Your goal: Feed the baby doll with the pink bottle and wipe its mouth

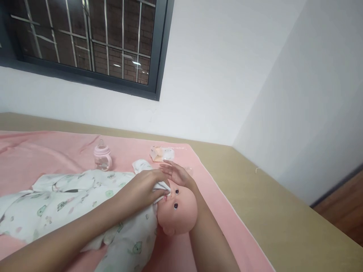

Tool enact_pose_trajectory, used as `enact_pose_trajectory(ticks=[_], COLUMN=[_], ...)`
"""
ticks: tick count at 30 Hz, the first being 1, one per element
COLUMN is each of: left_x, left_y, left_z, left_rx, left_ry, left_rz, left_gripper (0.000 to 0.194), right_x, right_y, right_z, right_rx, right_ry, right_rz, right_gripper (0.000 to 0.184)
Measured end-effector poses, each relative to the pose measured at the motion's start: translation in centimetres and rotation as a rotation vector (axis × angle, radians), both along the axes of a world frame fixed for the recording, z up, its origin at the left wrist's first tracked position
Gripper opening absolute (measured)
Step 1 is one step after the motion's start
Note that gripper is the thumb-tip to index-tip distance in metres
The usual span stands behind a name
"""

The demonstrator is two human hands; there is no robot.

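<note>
A baby doll (180, 211) lies on its back in a white outfit (85, 200) printed with green figures, its head toward the right. My left hand (147, 185) pinches a folded white tissue (162, 186) against the doll's face, at the mouth and nose. On the far side of the head, my right hand (176, 173) is open beside the cheek, its fingers stretched out. Part of that hand and the wrist is hidden behind the doll's head.
A pink blanket (227, 219) covers much of the wooden surface (283, 219). Beyond the doll stand a pink-capped baby bottle (102, 155) and a small soft pack (161, 153). White walls and a barred window (85, 41) rise behind.
</note>
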State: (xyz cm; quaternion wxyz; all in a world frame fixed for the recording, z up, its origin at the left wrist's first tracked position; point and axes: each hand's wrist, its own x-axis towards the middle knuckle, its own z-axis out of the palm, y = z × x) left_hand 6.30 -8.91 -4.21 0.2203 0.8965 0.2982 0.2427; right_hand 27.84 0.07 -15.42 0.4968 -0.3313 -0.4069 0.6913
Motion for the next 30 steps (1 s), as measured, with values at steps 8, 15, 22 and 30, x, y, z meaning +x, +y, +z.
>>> enact_pose_trajectory(ticks=[8, 15, 22, 30], left_x=[0.2, -0.8, -1.7, -1.5], left_y=[-0.2, 0.1, 0.6, 0.4], left_z=[-0.3, 0.8, 1.0, 0.0], left_rx=[0.048, -0.081, -0.194, -0.147], left_ry=[0.013, -0.036, 0.139, 0.157], left_rz=[0.039, -0.018, -0.041, -0.055], left_gripper=[0.019, 0.015, 0.014, 0.014], right_x=[-0.1, 0.0, 0.0, -0.9], right_y=[-0.2, -0.2, 0.0, -2.2], right_z=[0.0, -0.1, -0.3, 1.1], right_rx=[0.002, -0.015, -0.004, 0.103], right_ry=[0.018, 0.024, 0.042, 0.001], right_rz=[0.0, 0.003, 0.016, -0.027], right_gripper=[0.034, 0.035, 0.038, 0.04])
